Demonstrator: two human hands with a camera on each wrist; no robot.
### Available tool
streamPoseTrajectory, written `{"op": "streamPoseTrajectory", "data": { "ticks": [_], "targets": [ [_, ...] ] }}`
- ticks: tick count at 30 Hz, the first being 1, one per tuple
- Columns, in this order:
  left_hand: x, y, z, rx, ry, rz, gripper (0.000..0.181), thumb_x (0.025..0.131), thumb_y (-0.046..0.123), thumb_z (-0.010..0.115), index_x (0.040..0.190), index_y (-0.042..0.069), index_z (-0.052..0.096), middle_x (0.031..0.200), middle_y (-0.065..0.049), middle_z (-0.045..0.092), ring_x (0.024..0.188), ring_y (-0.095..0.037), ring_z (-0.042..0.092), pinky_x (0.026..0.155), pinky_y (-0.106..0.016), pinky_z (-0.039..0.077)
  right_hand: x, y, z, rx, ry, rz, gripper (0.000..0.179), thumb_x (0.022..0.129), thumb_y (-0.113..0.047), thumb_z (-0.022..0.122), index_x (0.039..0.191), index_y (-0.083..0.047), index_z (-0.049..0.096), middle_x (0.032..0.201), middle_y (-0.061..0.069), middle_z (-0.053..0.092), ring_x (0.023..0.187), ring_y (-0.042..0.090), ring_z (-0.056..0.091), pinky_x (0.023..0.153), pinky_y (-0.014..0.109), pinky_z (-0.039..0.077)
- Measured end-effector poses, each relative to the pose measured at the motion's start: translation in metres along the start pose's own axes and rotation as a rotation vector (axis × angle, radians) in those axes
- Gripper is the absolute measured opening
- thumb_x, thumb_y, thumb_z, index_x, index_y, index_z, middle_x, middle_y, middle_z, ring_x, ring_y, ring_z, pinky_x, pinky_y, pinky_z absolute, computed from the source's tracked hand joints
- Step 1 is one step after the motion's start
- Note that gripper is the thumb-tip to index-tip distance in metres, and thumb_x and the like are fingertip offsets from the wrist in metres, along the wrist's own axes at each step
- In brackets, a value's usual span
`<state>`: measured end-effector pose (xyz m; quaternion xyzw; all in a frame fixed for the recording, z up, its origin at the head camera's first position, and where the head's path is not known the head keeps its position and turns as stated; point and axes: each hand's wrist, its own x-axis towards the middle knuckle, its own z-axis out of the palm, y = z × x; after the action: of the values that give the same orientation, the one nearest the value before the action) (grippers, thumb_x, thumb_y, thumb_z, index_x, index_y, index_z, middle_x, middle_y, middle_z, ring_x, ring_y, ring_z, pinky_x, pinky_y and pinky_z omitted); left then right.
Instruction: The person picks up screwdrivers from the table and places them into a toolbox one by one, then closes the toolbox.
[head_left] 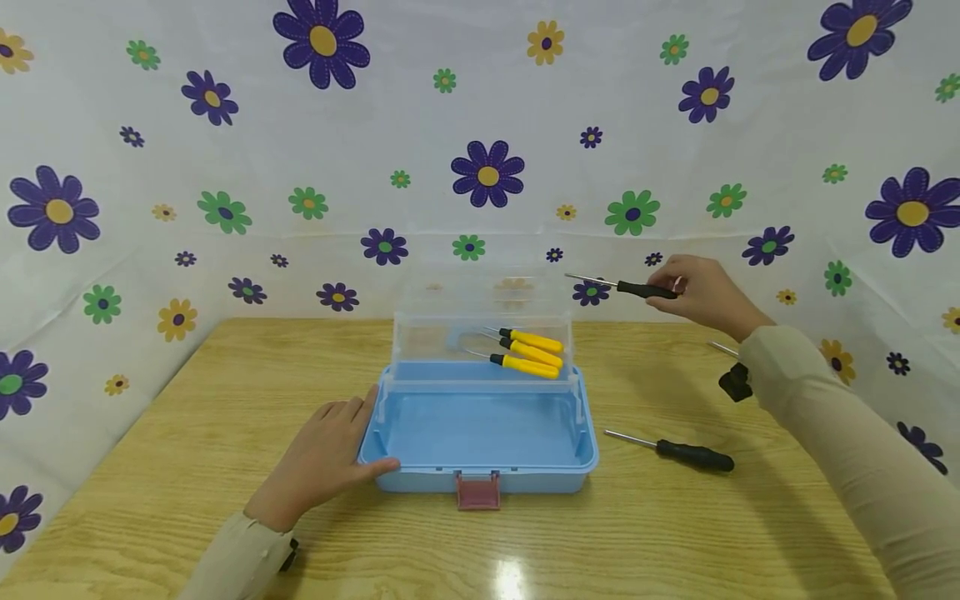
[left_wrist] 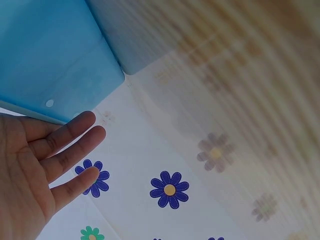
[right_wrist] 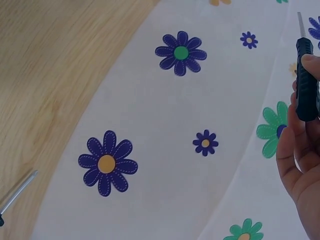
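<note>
In the head view, my right hand (head_left: 701, 292) holds a black-handled screwdriver (head_left: 647, 290) above the table, its metal shaft pointing left. The right wrist view shows the thumb against the screwdriver handle (right_wrist: 306, 80) and fingers behind it. My left hand (head_left: 324, 454) rests at the left side of a light blue toolbox (head_left: 480, 429), thumb on its front left rim. In the left wrist view the fingers (left_wrist: 70, 155) lie nearly straight beside the blue wall. Several yellow-handled screwdrivers (head_left: 531, 353) show in the clear upper section behind the bare blue compartment.
Another black-handled screwdriver (head_left: 693, 455) lies on the wooden table (head_left: 480, 550) right of the box. A further metal shaft (head_left: 723, 348) shows partly behind the right sleeve. The toolbox's clear lid (head_left: 480, 287) stands raised before a flowered cloth (head_left: 420, 100). A reddish latch (head_left: 477, 492) hangs at the front.
</note>
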<state>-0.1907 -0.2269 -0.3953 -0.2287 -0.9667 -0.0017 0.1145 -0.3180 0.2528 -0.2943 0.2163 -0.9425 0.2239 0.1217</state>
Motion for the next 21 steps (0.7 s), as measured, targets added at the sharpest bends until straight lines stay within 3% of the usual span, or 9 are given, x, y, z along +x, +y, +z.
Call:
{"op": "streamPoseTrajectory", "data": {
  "ticks": [12, 21],
  "targets": [
    [0.000, 0.001, 0.000, 0.000, -0.005, -0.005, 0.101, 0.078, 0.070, 0.055, 0.140, -0.007, 0.037, 0.118, -0.020, 0.061, 0.108, -0.035, 0.059, 0.095, -0.050, 0.045, 0.011, -0.022, 0.010, 0.020, -0.018, -0.106, 0.017, 0.079, -0.007, 0.073, 0.093, 0.001, 0.071, 0.082, 0.011, 0.062, 0.077, 0.021, 0.054, 0.075, 0.039, 0.048],
    [0.000, 0.000, 0.001, -0.004, -0.006, -0.004, 0.102, 0.078, 0.070, 0.055, 0.140, -0.008, 0.036, 0.119, -0.020, 0.061, 0.109, -0.035, 0.059, 0.096, -0.050, 0.044, 0.017, -0.039, 0.019, 0.009, -0.035, -0.137, 0.020, 0.078, -0.009, 0.073, 0.096, 0.001, 0.071, 0.085, 0.011, 0.064, 0.078, 0.021, 0.056, 0.076, 0.039, 0.050]
  ]
}}
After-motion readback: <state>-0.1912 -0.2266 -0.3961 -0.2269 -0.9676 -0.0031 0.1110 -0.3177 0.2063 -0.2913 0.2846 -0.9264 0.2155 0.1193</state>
